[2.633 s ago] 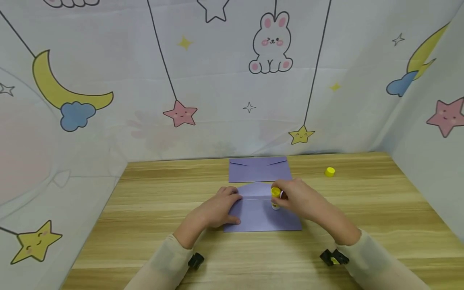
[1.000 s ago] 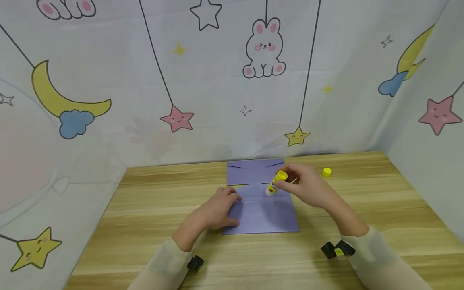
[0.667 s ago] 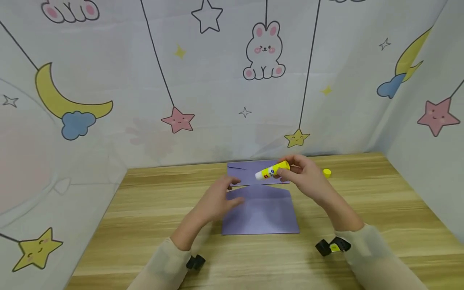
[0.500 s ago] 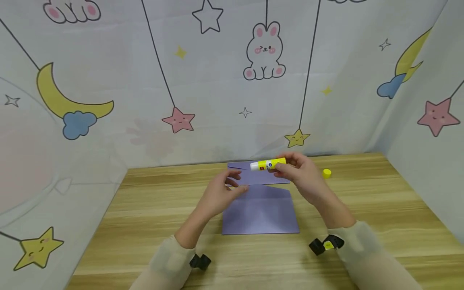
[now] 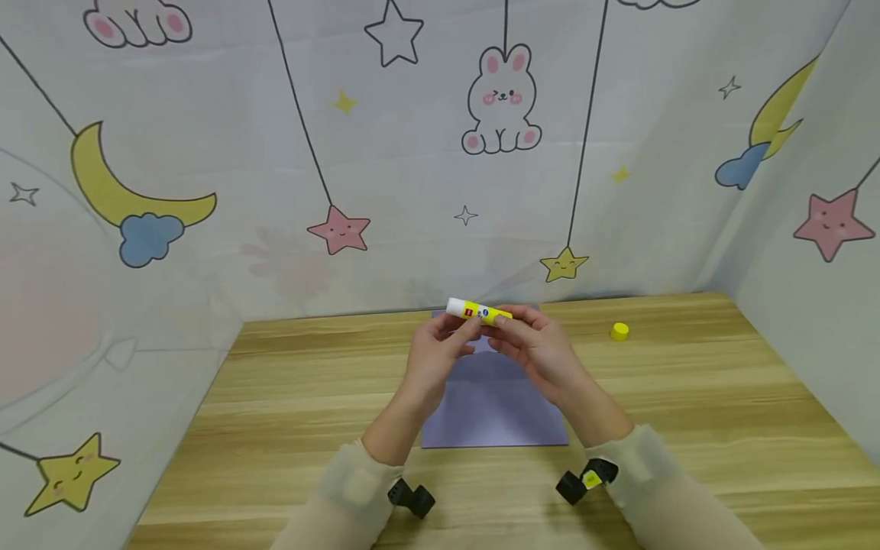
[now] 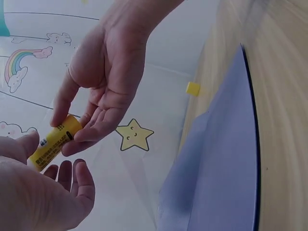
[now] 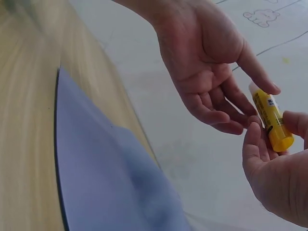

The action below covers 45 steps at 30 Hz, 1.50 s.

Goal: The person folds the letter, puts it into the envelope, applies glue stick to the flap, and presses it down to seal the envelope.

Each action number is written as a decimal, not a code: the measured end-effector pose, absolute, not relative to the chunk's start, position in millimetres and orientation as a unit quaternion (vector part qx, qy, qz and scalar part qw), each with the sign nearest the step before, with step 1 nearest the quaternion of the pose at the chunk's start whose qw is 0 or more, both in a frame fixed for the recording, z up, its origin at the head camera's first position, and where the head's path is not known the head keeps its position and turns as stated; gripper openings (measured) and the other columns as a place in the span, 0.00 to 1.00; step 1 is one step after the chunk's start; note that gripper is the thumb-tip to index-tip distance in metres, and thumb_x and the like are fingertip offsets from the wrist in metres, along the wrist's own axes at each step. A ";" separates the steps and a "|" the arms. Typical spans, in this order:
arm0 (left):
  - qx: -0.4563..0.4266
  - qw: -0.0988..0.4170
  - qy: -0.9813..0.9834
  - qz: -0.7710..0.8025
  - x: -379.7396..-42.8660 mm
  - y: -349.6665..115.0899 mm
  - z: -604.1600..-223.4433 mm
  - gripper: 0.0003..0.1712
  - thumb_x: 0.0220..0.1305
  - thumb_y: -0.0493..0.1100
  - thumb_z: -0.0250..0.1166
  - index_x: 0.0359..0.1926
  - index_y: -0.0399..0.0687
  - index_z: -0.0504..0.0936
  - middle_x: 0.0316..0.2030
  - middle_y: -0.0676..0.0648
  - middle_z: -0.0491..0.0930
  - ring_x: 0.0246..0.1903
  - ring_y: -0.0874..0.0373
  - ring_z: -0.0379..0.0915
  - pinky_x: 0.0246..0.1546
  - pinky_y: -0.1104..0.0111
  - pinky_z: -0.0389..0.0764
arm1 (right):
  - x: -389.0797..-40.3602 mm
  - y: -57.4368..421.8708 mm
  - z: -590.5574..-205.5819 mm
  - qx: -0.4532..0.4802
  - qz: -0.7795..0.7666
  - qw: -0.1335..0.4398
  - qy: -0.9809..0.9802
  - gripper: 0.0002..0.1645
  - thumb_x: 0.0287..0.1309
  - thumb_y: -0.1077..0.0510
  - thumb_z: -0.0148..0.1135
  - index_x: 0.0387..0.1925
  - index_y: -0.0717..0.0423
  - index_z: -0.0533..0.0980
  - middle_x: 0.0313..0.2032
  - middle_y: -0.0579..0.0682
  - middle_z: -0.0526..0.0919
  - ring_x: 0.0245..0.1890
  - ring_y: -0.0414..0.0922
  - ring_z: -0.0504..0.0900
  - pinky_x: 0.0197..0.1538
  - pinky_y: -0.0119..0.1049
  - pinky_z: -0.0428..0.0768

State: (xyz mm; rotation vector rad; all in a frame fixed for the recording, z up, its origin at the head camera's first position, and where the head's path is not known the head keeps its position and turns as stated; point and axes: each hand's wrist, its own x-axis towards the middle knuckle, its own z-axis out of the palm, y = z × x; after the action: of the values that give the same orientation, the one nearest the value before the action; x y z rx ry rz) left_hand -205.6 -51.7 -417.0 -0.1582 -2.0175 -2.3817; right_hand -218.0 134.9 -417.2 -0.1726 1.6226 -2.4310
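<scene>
A yellow-and-white glue stick [image 5: 479, 312] is held in the air by both hands, nearly level, its white end to the left. My left hand [image 5: 440, 355] pinches it near the white end between thumb and fingers. Around the yellow end, the thumb and fingers of my right hand [image 5: 539, 347] grip it, as the right wrist view shows from the side. Below the hands lies a purple envelope [image 5: 495, 412] with its flap unfolded away from me. Behind it is a second purple envelope [image 5: 485, 344], mostly hidden by the hands.
A small yellow cap [image 5: 619, 331] sits on the wooden table [image 5: 309, 397] at the back right. A white cloth [image 5: 412, 153] printed with stars, moons and a rabbit hangs behind the table and along its sides.
My right hand has lifted the glue stick off the front envelope and turned it from upright to level. My left hand has left the envelope and taken hold of the stick's white end.
</scene>
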 end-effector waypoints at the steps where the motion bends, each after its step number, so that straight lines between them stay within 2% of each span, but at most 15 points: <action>1: -0.045 0.012 -0.634 -0.772 -205.9 -50.7 -417.1 0.19 0.70 0.48 0.75 0.52 0.39 0.86 0.47 0.45 0.86 0.48 0.49 0.84 0.47 0.65 0.85 | -217.5 133.3 -417.6 -0.057 -0.826 0.107 0.550 0.18 0.75 0.58 0.66 0.60 0.61 0.77 0.55 0.53 0.86 0.51 0.47 0.88 0.56 0.38 0.85; 7: -0.026 0.028 -0.586 -0.809 -206.8 -48.5 -419.8 0.16 0.69 0.44 0.75 0.50 0.37 0.87 0.43 0.46 0.86 0.43 0.54 0.83 0.47 0.65 0.85 | -215.1 128.5 -420.5 -0.064 -0.830 0.120 0.540 0.18 0.76 0.59 0.65 0.61 0.63 0.77 0.52 0.53 0.89 0.52 0.48 0.89 0.54 0.37 0.86; 10: -0.023 0.032 -0.576 -0.816 -206.9 -48.3 -421.2 0.16 0.70 0.43 0.75 0.50 0.36 0.86 0.44 0.45 0.86 0.43 0.53 0.84 0.49 0.64 0.86 | -214.9 128.3 -422.4 -0.070 -0.827 0.124 0.544 0.20 0.76 0.58 0.64 0.63 0.63 0.76 0.53 0.55 0.88 0.52 0.49 0.89 0.55 0.38 0.86; 14: -0.015 0.041 -0.567 -0.823 -207.1 -49.2 -420.6 0.16 0.71 0.43 0.74 0.51 0.36 0.85 0.45 0.44 0.86 0.46 0.51 0.85 0.52 0.62 0.85 | -215.4 129.3 -423.9 -0.065 -0.818 0.127 0.558 0.23 0.78 0.54 0.63 0.65 0.63 0.74 0.53 0.56 0.86 0.48 0.48 0.90 0.53 0.38 0.86; 20: -0.010 0.050 -0.551 -0.833 -207.6 -50.8 -420.0 0.14 0.71 0.39 0.73 0.50 0.34 0.84 0.44 0.44 0.85 0.44 0.53 0.86 0.52 0.62 0.86 | -214.8 131.2 -424.3 -0.044 -0.797 0.142 0.586 0.26 0.80 0.46 0.60 0.62 0.64 0.73 0.45 0.55 0.86 0.43 0.47 0.89 0.47 0.34 0.86; 26: -0.017 0.040 -0.542 -0.840 -207.4 -50.4 -420.1 0.13 0.71 0.39 0.73 0.50 0.34 0.84 0.43 0.43 0.85 0.43 0.51 0.85 0.50 0.65 0.87 | -214.8 131.0 -424.3 -0.038 -0.787 0.144 0.598 0.23 0.80 0.49 0.60 0.59 0.65 0.74 0.41 0.53 0.86 0.38 0.45 0.86 0.42 0.32 0.83; 31: -0.023 0.040 -0.535 -0.844 -208.0 -51.1 -421.3 0.13 0.72 0.38 0.72 0.50 0.32 0.83 0.43 0.44 0.84 0.42 0.50 0.83 0.49 0.66 0.86 | -213.5 128.0 -425.0 -0.053 -0.789 0.127 0.599 0.19 0.79 0.53 0.61 0.57 0.66 0.74 0.41 0.54 0.86 0.38 0.45 0.86 0.43 0.32 0.84; 36: -0.021 0.037 -0.525 -0.850 -208.0 -51.6 -421.6 0.15 0.74 0.39 0.70 0.52 0.30 0.82 0.43 0.44 0.84 0.39 0.55 0.83 0.49 0.67 0.86 | -211.0 123.8 -429.4 -0.093 -0.774 0.070 0.622 0.17 0.75 0.61 0.65 0.58 0.65 0.73 0.44 0.55 0.85 0.40 0.46 0.88 0.45 0.33 0.85; 43: -0.016 0.039 -0.511 -0.859 -209.7 -52.0 -422.3 0.17 0.75 0.40 0.69 0.53 0.28 0.81 0.42 0.44 0.84 0.39 0.56 0.83 0.48 0.67 0.87 | -207.8 118.0 -437.0 -0.208 -0.656 -0.117 0.716 0.15 0.67 0.67 0.72 0.52 0.63 0.78 0.45 0.57 0.86 0.42 0.49 0.86 0.44 0.32 0.85; 45: -0.015 0.040 -0.509 -0.860 -210.0 -52.0 -422.2 0.16 0.75 0.40 0.69 0.53 0.30 0.82 0.42 0.45 0.84 0.39 0.56 0.83 0.48 0.67 0.87 | -208.1 117.7 -437.9 -0.217 -0.639 -0.134 0.725 0.15 0.67 0.65 0.72 0.52 0.63 0.78 0.45 0.56 0.86 0.42 0.49 0.87 0.43 0.32 0.86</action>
State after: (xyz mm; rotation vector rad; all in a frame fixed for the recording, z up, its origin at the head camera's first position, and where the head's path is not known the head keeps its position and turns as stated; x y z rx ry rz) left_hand -210.0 -52.0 -422.2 -0.0464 -1.5591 -2.6349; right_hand -208.1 117.7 -437.9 -0.7484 2.4963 -2.1998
